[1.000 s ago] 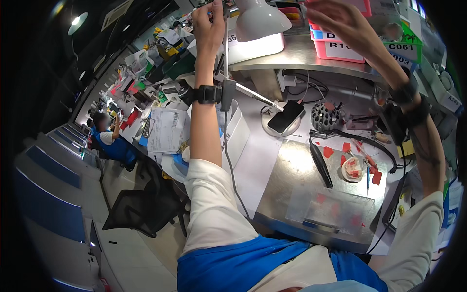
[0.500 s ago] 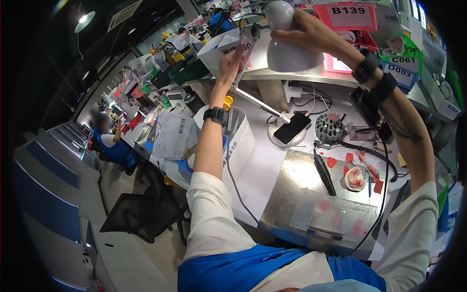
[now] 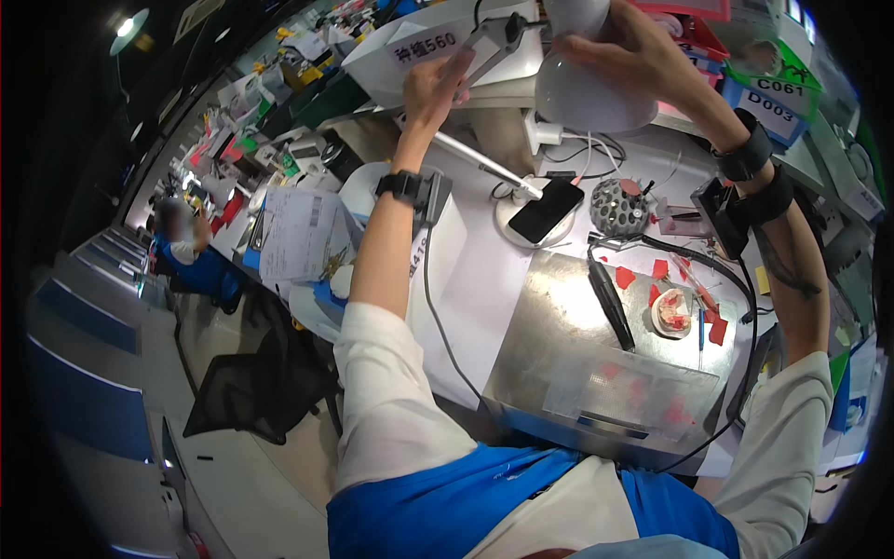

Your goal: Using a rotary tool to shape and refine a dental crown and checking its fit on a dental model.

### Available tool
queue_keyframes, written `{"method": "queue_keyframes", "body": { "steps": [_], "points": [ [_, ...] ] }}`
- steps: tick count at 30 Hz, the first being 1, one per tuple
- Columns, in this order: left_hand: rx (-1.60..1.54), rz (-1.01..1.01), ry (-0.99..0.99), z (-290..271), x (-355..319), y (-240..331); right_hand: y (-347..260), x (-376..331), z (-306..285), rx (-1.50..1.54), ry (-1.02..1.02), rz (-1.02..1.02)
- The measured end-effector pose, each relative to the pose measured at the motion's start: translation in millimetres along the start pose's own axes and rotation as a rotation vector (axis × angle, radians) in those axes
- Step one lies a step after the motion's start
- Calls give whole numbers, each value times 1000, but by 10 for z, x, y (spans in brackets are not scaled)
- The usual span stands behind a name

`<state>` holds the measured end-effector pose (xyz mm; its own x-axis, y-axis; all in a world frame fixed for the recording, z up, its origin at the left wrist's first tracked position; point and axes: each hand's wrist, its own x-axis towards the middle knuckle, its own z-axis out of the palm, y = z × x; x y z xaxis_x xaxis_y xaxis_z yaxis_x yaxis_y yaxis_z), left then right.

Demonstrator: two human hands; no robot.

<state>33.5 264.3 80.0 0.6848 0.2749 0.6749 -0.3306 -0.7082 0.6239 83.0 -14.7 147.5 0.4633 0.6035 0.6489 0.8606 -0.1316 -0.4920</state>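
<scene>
The white lamp head [image 3: 596, 88], raised above the bench, is grasped by the right hand [image 3: 633, 47] while the left hand [image 3: 433, 84] clasps its arm joint [image 3: 498, 33]; a slip risks the dental model [image 3: 672, 312] far below the grip.

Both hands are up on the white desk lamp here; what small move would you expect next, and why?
Probably a slight downward tilt of the lamp head. The right hand cups the top of the white shade while the left hand steadies the arm joint. The shade faces down over the bench, but the pink dental model on the steel tray lies nearer the person, so the light likely needs aiming there.
</scene>
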Motion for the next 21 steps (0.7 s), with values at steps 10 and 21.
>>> {"method": "queue_keyframes", "body": {
  "steps": [10, 21],
  "points": [
    [-212, -269, 24, -91, 249, -125, -304, 413, 25, -75, -27, 71],
    [-30, -112, 719, 893, -1083, -159, 352, 246, 67, -129, -83, 12]
  ]
}}
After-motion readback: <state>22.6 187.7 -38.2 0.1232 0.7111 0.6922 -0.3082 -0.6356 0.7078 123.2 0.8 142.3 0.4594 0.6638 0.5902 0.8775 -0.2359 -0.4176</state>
